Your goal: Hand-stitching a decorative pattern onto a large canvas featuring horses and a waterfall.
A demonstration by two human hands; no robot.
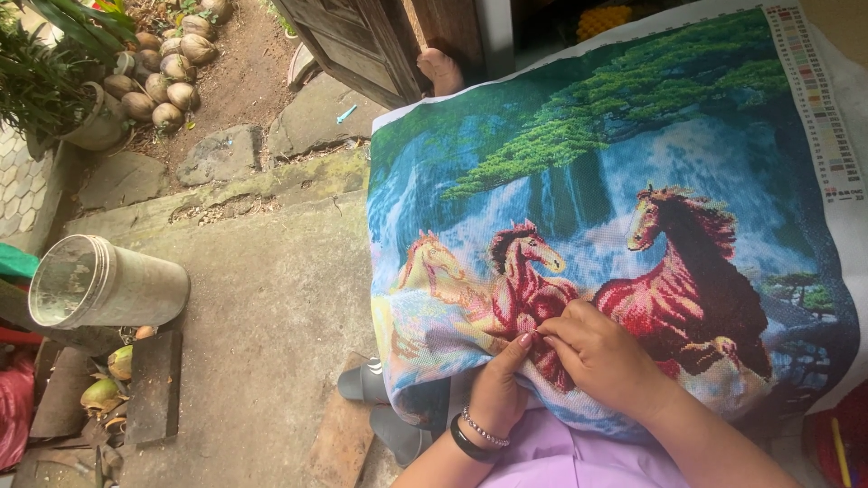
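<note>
The cross-stitch canvas (pixel 633 208) is draped over the lap. It's pinched at the red horse by the right hand (pixel 601 357) and propped from below by the left hand (pixel 497 389). Best kept taut here; no needle can be made out.

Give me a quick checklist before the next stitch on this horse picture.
1. Both hands on the cloth: ok; left hand and right hand meet at the middle horse.
2. Needle in the fingers: cannot tell, too small.
3. Thread free of tangles: cannot tell.
4. Cloth spread over the lap: ok.
5. Colour strip along the edge in view: ok.
</note>
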